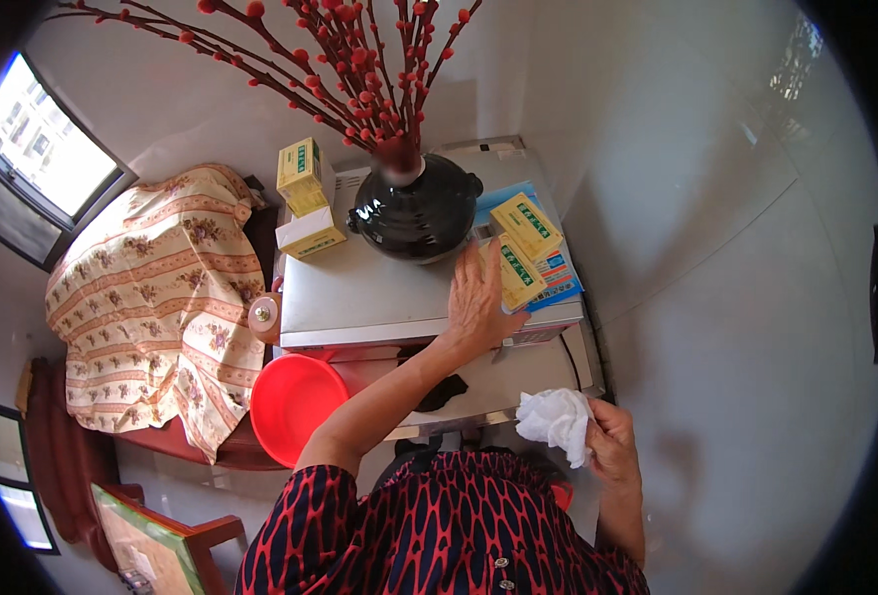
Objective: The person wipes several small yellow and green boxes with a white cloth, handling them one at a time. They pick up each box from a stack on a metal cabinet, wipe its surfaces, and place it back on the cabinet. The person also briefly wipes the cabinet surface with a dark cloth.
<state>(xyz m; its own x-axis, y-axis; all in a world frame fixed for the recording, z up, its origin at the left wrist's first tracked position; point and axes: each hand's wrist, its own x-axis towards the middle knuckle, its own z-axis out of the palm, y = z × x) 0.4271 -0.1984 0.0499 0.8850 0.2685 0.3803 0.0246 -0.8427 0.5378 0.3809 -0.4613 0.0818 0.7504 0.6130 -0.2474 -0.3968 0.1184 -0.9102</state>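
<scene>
My left hand (476,302) reaches over a silver-grey appliance top with its fingers stretched out. Its fingers and thumb lie along the left and near edges of a yellow box (518,276), with no closed grip visible. A second yellow box (527,228) lies just beyond it, and both rest on a flat blue package (565,281). At the lower right, my right hand (614,442) is closed on a bunched white cloth (556,421), held off the surface. A black round vase (414,210) with red-budded branches (359,74) stands left of the yellow boxes.
Two more boxes, one upright yellow (303,177) and one lying (311,234), sit left of the vase on the appliance (359,302). A red basin (298,409) is at the near left, beside a flowered cover (161,307). The wall (697,198) rises along the right.
</scene>
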